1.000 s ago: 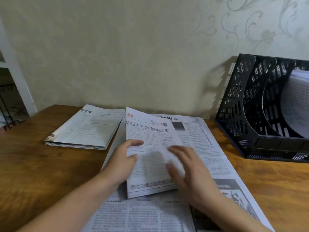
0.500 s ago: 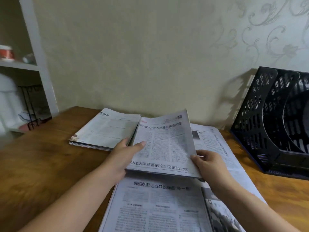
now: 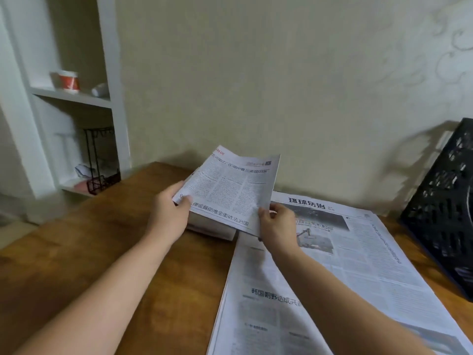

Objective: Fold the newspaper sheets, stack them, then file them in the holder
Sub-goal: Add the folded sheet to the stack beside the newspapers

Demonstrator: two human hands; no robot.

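Two hands hold one folded sheet (image 3: 230,193) up off the tabletop now. A moment ago it lay flat on the big open newspaper (image 3: 332,265) with both hands pressing it; now it is lifted and carried over to the left, above the pile of folded sheets (image 3: 212,230) near the far edge of the tabletop. I think the folding of this sheet is done and it is about to go on the pile. The left hand (image 3: 169,216) pinches its left edge, thumb on top. The right hand (image 3: 277,225) pinches its near right corner. The sheet is grey-white with small print and tilts up at the back. The black holder (image 3: 445,213) stands at the right edge, well apart.
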